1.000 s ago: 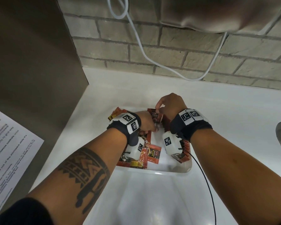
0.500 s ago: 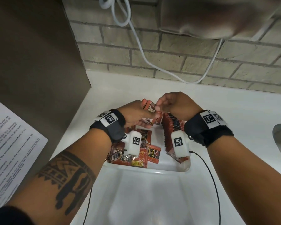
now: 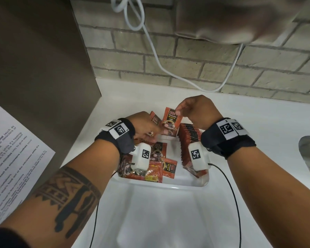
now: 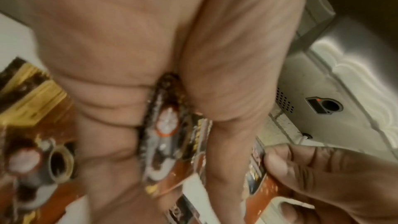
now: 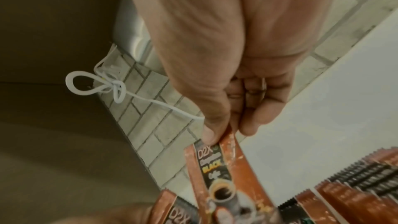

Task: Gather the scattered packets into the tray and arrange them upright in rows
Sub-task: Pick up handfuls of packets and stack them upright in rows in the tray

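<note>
1. While the right hand (image 3: pixel 197 111) hangs over the far end of the tray (image 3: pixel 186 179), its thumb and forefinger pinch the top corner of a coffee packet (image 3: pixel 171 122): a flat, glossy foil sachet, rust-orange with a black label and a printed cup.
2. From the right wrist view, the thumb (image 5: pixel 213 125) presses the packet's crimped top edge and the other fingers curl in behind it.
3. Over to the left hand (image 3: pixel 145 126), low beside it: its fingers are closed on a second packet (image 3: pixel 155 119), which shows edge-on between palm and thumb in the left wrist view, blurred.
4. Both held packets sit above the tray's far end, close together, the right one upright and facing the camera.
5. Down the tray's right side runs a tight row of packets (image 3: pixel 188 140) standing on edge, serrated tops lined up like a comb.
6. On the tray's left half, loose packets (image 3: pixel 161 167) lie flat and overlapping, shiny and crinkled.
7. That tray is smooth white plastic, rectangular with rounded corners, on a white counter (image 3: pixel 258 122).
8. Behind it stands a grey brick wall (image 3: pixel 186 65), rough and matte, with a white cord (image 3: pixel 150 42) looping across.
9. A printed paper sheet (image 3: pixel 12 149) is stuck on the brown panel at left.
</note>
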The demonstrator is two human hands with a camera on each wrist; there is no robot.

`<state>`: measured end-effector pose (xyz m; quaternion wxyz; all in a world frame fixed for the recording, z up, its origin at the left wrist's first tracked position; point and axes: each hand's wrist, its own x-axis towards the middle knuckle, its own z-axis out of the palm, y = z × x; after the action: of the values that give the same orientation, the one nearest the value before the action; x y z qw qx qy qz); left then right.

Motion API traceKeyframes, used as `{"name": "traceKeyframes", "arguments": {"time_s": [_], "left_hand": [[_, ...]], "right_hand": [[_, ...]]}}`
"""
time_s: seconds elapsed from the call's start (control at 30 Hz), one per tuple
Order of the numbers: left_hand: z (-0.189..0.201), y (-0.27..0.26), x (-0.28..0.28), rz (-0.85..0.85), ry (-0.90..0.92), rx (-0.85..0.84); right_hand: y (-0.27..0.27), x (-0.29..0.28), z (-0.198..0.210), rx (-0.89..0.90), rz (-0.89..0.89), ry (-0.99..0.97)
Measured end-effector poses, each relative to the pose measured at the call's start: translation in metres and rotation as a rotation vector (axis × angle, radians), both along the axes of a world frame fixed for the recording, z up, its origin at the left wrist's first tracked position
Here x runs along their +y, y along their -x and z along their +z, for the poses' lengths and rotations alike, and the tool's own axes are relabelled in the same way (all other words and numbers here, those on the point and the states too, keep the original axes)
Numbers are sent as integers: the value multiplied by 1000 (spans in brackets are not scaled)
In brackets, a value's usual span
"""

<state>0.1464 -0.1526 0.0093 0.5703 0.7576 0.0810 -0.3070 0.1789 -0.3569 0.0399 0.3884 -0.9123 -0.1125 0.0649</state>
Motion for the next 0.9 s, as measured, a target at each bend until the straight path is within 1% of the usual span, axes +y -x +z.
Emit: {"name": "traceKeyframes", "arguments": {"time_s": [0.07, 0.17, 0.3, 0.47, 0.63, 0.9], "left_hand": [[3, -1, 5, -15, -159, 60], [2, -3, 2, -106, -320, 59], [-11, -6, -18, -256, -406, 36], [-26, -13, -39, -343, -490, 55], [-30, -21, -43, -398, -583, 23], [-37, -30, -42, -417, -604, 13]], "right_hand": [[-1, -1, -2, -21, -8, 75], [2, 2, -11, -31, 2, 207], [-3, 14, -28, 25, -61, 333], [-7, 28, -39, 54, -69, 470], [-9, 28, -42, 68, -105, 468], [-11, 28, -44, 97, -110, 450]]}}
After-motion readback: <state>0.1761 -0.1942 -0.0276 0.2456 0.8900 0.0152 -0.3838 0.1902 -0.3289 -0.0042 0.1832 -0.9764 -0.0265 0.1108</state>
